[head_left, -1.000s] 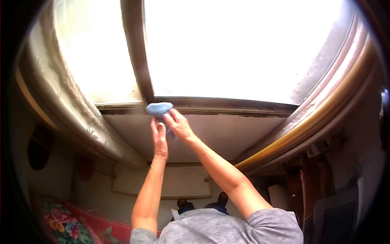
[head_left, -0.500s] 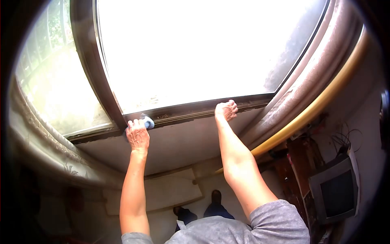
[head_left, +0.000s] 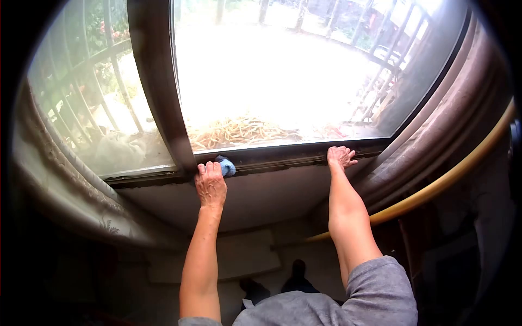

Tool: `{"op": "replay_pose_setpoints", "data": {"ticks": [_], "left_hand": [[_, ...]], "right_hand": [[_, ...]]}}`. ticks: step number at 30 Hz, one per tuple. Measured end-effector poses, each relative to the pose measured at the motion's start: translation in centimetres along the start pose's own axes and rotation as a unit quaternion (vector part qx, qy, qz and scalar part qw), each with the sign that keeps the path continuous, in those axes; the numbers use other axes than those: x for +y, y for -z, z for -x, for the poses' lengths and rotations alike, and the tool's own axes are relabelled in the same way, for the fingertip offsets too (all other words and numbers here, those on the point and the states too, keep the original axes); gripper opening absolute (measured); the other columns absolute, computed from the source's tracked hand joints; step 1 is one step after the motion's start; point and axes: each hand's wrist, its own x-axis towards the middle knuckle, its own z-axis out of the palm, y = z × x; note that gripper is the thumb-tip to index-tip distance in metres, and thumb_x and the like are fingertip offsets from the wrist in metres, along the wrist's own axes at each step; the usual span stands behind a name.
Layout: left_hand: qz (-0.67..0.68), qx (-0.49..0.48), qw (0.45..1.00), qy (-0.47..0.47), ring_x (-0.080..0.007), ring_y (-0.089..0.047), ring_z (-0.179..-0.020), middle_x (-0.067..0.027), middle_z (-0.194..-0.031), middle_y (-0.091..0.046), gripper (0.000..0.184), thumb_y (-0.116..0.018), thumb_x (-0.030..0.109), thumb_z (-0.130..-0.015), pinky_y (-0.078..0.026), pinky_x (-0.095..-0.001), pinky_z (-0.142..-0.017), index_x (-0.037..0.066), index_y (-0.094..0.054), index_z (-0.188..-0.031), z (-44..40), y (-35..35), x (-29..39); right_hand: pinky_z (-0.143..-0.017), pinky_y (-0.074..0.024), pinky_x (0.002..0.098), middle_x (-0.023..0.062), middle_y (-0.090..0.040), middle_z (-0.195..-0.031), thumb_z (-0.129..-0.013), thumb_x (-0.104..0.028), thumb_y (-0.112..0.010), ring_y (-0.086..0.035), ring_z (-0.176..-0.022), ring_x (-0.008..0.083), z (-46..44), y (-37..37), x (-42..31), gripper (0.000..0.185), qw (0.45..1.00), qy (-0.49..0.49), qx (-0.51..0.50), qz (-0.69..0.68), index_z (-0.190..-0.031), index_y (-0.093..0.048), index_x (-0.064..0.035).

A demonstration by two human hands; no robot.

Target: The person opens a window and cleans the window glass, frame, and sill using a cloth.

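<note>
Wrapped round a blue cloth (head_left: pixel 225 166), my left hand (head_left: pixel 211 183) presses at the bottom rail of the window, beside the foot of the dark upright frame (head_left: pixel 157 70). The cloth bulges out to the right of my fingers. Farther right, my right hand (head_left: pixel 341 157) rests on the dark window sill track (head_left: pixel 283 158), its fingers partly spread and nothing visible in them. Above both hands is the glass pane (head_left: pixel 272 81), very bright in the middle.
Outside the glass lie pale, stringy strips (head_left: pixel 239 131) and metal bars (head_left: pixel 375 54). Curtains hang at the left (head_left: pixel 60 168) and right (head_left: pixel 435 125). A yellow curved rail (head_left: pixel 435 193) runs at lower right. A pale flat slab (head_left: pixel 217 258) lies on the floor near my feet.
The view has shifted, so the window and both hands appear farther right. The picture is less overexposed, showing the outside. My right hand's fingers have gone from curled to more spread.
</note>
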Motion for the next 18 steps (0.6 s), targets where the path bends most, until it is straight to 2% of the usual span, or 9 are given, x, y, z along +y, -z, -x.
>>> {"op": "replay_pose_setpoints", "data": {"ticks": [3, 7, 9, 11, 12, 13, 15, 17, 18], "left_hand": [[0.007, 0.013, 1.0, 0.002, -0.0294, -0.055, -0.096, -0.0082, -0.092, -0.056, 0.01, -0.056, 0.007, -0.081, -0.05, -0.0416, -0.074, 0.008, -0.058, -0.09, 0.0, 0.0, 0.0], [0.013, 0.008, 1.0, 0.003, -0.0297, -0.055, -0.097, -0.0087, -0.092, -0.055, 0.01, -0.056, 0.006, -0.081, -0.05, -0.0423, -0.074, 0.008, -0.058, -0.09, 0.1, -0.1, 0.0], [0.014, 0.0, 1.0, 0.006, -0.03, -0.055, -0.098, -0.009, -0.093, -0.055, 0.01, -0.056, 0.006, -0.08, -0.051, -0.0426, -0.075, 0.008, -0.058, -0.09, 0.0, -0.2, -0.1], [0.014, -0.006, 1.0, 0.008, -0.0302, -0.055, -0.098, -0.0092, -0.093, -0.055, 0.01, -0.056, 0.006, -0.08, -0.051, -0.0427, -0.076, 0.008, -0.058, -0.09, 0.0, 0.1, 0.0], [-0.001, -0.017, 1.0, 0.003, -0.0287, -0.056, -0.098, -0.008, -0.093, -0.056, 0.009, -0.055, 0.008, -0.083, -0.05, -0.0411, -0.076, 0.008, -0.06, -0.091, 0.0, 0.2, 0.0], [-0.005, -0.016, 1.0, 0.002, -0.0288, -0.056, -0.098, -0.0081, -0.094, -0.056, 0.01, -0.055, 0.008, -0.083, -0.05, -0.041, -0.076, 0.008, -0.06, -0.092, 0.0, 0.2, 0.0], [-0.012, -0.013, 1.0, 0.005, -0.029, -0.055, -0.1, -0.0083, -0.095, -0.056, 0.011, -0.055, 0.008, -0.084, -0.05, -0.0409, -0.076, 0.008, -0.06, -0.093, 0.0, 0.2, 0.2], [-0.015, -0.023, 1.0, 0.005, -0.0292, -0.055, -0.102, -0.0086, -0.097, -0.055, 0.013, -0.055, 0.009, -0.084, -0.05, -0.041, -0.078, 0.008, -0.06, -0.096, 0.0, 0.2, 0.3], [-0.019, -0.015, 1.0, 0.002, -0.0291, -0.055, -0.101, -0.0085, -0.097, -0.055, 0.014, -0.055, 0.009, -0.084, -0.05, -0.041, -0.078, 0.008, -0.059, -0.097, 0.1, 0.2, 0.3]], "right_hand": [[-0.113, -0.0203, 0.0618, 0.0142, -0.057, -0.129, -0.09, -0.032, -0.05, -0.041, -0.131, 0.03, 4.5, 0.3, -2.2, 0.045, 0.998, 0.064, -0.009, 0.014, -0.119, -0.063, -0.0005], [-0.11, -0.0243, 0.0615, 0.018, -0.058, -0.124, -0.09, -0.031, -0.049, -0.044, -0.127, 0.0328, 12.5, 0.7, -5.7, 0.044, 0.984, 0.177, -0.002, 0.006, -0.113, -0.063, 0.0034], [-0.106, -0.0299, 0.0597, 0.0172, -0.064, -0.117, -0.091, -0.032, -0.048, -0.05, -0.121, 0.0323, 16.0, 2.5, -7.1, 0.041, 0.964, 0.256, -0.048, -0.044, -0.109, -0.066, 0.0002], [-0.102, -0.0351, 0.0557, 0.0157, -0.068, -0.109, -0.091, -0.034, -0.047, -0.056, -0.114, 0.0319, 16.9, 4.3, -8.0, 0.039, 0.925, 0.309, -0.163, -0.149, -0.106, -0.069, -0.0043], [-0.099, -0.0385, 0.0529, 0.0143, -0.069, -0.108, -0.092, -0.034, -0.046, -0.059, -0.11, 0.031, 16.5, 4.7, -7.8, 0.037, 0.924, 0.301, -0.127, -0.199, -0.103, -0.07, -0.008], [-0.096, -0.0407, 0.0501, 0.0143, -0.069, -0.105, -0.093, -0.031, -0.048, -0.059, -0.109, 0.0315, 15.9, 5.7, -7.4, 0.032, 0.931, 0.271, -0.065, -0.235, -0.097, -0.068, -0.0063], [-0.093, -0.0427, 0.0477, 0.0142, -0.067, -0.107, -0.092, -0.029, -0.051, -0.058, -0.109, 0.0318, 11.7, 4.9, -6.3, 0.027, 0.946, 0.165, 0.004, -0.28, -0.099, -0.064, -0.0065], [-0.092, -0.0433, 0.047, 0.0121, -0.063, -0.111, -0.09, -0.027, -0.053, -0.055, -0.113, 0.0308, 5.6, 0.7, -4.5, 0.026, 0.963, 0.015, 0.126, -0.239, -0.106, -0.059, -0.0073], [-0.092, -0.0428, 0.0482, 0.011, -0.061, -0.114, -0.09, -0.026, -0.052, -0.054, -0.115, 0.0299, 3.8, 0.8, -3.2, 0.028, 0.972, -0.036, 0.115, -0.203, -0.11, -0.057, -0.0076]]}}
